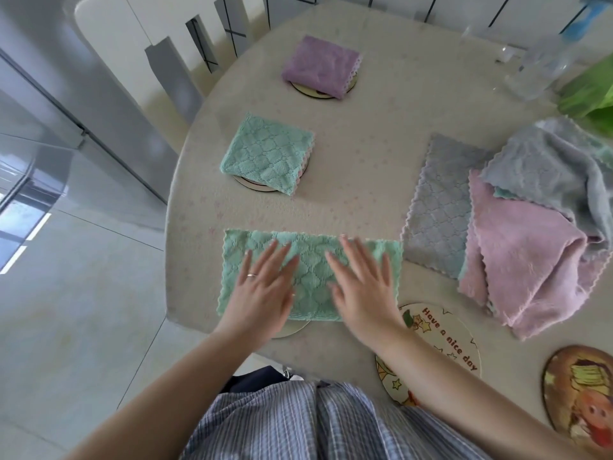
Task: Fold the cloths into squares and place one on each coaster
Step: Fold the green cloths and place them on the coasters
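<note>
Left hand (262, 287), right hand (361, 287) flat, fingers spread, pressing half-folded green cloth (308, 277) on bench (365, 154) to flatten crease; coaster (292, 328) beneath near edge, likely target.

We see a round table (381, 167) with a pale cover. A white chair (139, 44) stands behind it. At the far right are clear glass things (537, 68) and something bright green (590, 94). The floor (83, 293) has big pale tiles.
</note>
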Motion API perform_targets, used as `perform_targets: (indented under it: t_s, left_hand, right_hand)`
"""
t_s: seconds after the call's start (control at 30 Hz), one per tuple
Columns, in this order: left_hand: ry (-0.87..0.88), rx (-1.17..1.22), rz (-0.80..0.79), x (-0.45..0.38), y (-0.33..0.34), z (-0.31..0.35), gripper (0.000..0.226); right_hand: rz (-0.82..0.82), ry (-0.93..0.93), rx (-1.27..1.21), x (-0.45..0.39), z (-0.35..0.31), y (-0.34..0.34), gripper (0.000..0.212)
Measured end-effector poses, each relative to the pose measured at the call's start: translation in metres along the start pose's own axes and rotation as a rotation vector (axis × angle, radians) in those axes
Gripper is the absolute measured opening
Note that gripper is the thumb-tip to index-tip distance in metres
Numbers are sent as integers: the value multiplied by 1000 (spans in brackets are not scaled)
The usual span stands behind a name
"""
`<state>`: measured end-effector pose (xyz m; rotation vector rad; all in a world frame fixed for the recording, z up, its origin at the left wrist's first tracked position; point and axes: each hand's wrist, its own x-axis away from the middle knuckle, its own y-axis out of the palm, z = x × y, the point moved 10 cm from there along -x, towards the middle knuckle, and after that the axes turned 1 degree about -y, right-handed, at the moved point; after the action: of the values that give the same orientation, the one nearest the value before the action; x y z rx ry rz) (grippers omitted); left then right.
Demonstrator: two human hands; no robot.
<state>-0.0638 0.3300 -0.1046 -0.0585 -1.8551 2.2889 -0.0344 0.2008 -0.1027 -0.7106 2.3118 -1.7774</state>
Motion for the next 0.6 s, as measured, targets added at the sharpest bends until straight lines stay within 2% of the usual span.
perform_targets:
  t_s: [0.13,0.4,0.47,0.53,0.6]
  left_hand:
    - [41,-66,-94,-13,25,8,58]
    - [74,-90,-95,13,21,-48,69]
    - [87,-44,-55,18,14,-52,65]
    - [169,42,26,20,2,-36,52]
    - [300,136,100,24,-6,-8,31]
  right_hand:
    - [-90,-8,118,0,-6,36,65]
    - [-123,-20,230,20,53,33,71]
    - [-115,-47,190,19,53,25,71]
    - [-47,-60,87,7,45,8,67]
    - [35,-69,-44,-17,32,-9,49]
